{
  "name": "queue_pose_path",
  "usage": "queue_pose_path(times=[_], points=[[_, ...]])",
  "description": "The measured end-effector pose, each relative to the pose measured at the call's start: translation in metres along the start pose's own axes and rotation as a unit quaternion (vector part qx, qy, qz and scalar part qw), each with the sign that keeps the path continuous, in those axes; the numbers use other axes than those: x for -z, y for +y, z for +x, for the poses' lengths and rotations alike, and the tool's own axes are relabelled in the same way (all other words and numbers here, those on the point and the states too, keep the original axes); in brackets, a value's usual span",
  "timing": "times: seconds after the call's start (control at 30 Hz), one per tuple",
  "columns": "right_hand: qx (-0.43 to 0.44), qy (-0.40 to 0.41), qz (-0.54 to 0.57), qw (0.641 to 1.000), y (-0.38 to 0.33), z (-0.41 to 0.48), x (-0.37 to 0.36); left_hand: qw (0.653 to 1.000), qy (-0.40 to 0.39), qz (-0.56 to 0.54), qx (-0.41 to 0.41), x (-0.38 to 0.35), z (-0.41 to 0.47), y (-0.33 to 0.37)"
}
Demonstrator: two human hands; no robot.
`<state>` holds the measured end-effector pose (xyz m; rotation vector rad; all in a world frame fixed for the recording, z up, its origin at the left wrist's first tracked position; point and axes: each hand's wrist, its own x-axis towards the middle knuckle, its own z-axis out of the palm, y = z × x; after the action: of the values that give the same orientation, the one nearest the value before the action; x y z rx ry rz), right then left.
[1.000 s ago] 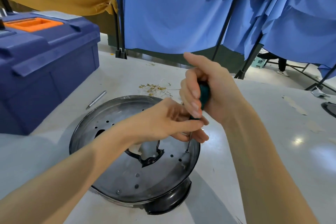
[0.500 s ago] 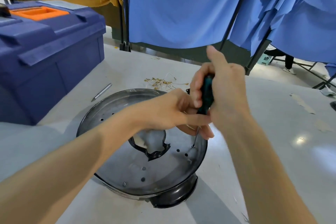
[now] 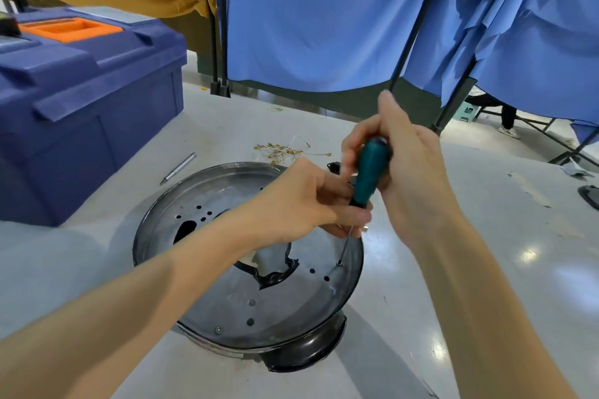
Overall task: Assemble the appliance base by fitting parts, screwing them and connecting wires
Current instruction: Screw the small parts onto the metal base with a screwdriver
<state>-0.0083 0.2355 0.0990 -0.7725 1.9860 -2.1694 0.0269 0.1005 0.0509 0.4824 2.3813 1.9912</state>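
Hands: right hand (image 3: 405, 165) gripped the screwdriver (image 3: 369, 172); left hand (image 3: 301, 204) pinched its shaft.
Progress: base plate's (image 3: 201, 191) 7 o'clock screw (image 3: 218, 330) seated; 3 o'clock screw (image 3: 339, 263) apparently underway.

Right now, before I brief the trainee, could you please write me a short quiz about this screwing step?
1. True or false: the right hand grips the handle of the teal screwdriver.
2. Where is the screwdriver tip? A: at a screw near the right rim of the metal plate; B: in the central opening; C: in the air, touching nothing.
3. Which silver thing lies between the blue toolbox and the plate?
Key: 1 true; 2 A; 3 a slim metal rod.
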Motion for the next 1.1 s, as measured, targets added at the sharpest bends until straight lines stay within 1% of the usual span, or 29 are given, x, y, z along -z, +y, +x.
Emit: queue_pose_path(times=[0.07,0.1,0.13,0.17,0.2,0.27,0.33,0.4,0.43,0.47,0.57,0.6,0.63,0.7,0.77,0.83,0.97,1.03,1.1], points=[[0.006,-0.107,-0.058,0.993,-0.002,-0.003,0.021,1.000,-0.015,-0.002,0.017,0.003,0.000,-0.001],[0.019,-0.143,-0.078,0.986,-0.003,-0.006,0.030,0.999,-0.021,-0.006,0.025,0.004,-0.001,0.001],[0.034,-0.161,-0.092,0.982,-0.003,-0.008,0.036,0.999,-0.028,-0.009,0.027,0.004,-0.001,0.001],[0.050,-0.158,-0.102,0.981,-0.003,-0.011,0.039,0.999,-0.031,-0.017,0.033,0.003,-0.001,0.002],[0.070,-0.133,-0.117,0.982,-0.002,-0.013,0.040,0.999,-0.029,-0.027,0.034,0.002,-0.001,0.002],[0.109,-0.052,-0.174,0.977,0.001,-0.016,0.037,0.998,-0.007,-0.049,0.037,-0.002,-0.001,0.003],[0.124,0.020,-0.239,0.963,0.005,-0.018,0.029,0.998,0.021,-0.050,0.035,-0.007,-0.001,0.002],[0.123,0.065,-0.278,0.951,0.006,-0.019,0.023,0.998,0.022,-0.041,0.035,-0.008,0.000,0.002],[0.120,0.071,-0.288,0.947,0.004,-0.020,0.023,0.998,0.014,-0.039,0.037,-0.008,-0.001,0.003],[0.118,0.057,-0.292,0.947,0.001,-0.020,0.024,0.998,0.007,-0.040,0.037,-0.006,-0.001,0.002],[0.113,-0.059,-0.240,0.962,-0.011,-0.021,0.031,0.997,-0.002,-0.047,0.053,0.001,-0.005,0.002],[0.117,-0.084,-0.222,0.964,-0.012,-0.022,0.032,0.997,-0.006,-0.051,0.054,0.003,-0.006,0.002],[0.125,-0.090,-0.217,0.964,-0.013,-0.023,0.032,0.997,-0.011,-0.055,0.054,0.004,-0.008,0.003],[0.150,-0.060,-0.230,0.960,-0.012,-0.024,0.027,0.997,-0.013,-0.063,0.047,0.003,-0.009,0.005],[0.170,-0.020,-0.241,0.955,-0.010,-0.025,0.022,0.998,0.013,-0.059,0.031,0.000,-0.010,0.007],[0.172,0.020,-0.257,0.951,-0.007,-0.026,0.018,0.998,0.033,-0.048,0.021,-0.005,-0.007,0.007],[0.179,0.100,-0.327,0.923,-0.002,-0.027,0.009,0.999,-0.020,-0.030,0.037,-0.005,-0.002,0.010],[0.174,0.094,-0.344,0.918,-0.007,-0.026,0.012,0.998,-0.042,-0.032,0.044,-0.002,-0.002,0.011],[0.155,0.022,-0.328,0.932,-0.015,-0.025,0.018,0.996,-0.062,-0.034,0.047,0.000,-0.002,0.012]])
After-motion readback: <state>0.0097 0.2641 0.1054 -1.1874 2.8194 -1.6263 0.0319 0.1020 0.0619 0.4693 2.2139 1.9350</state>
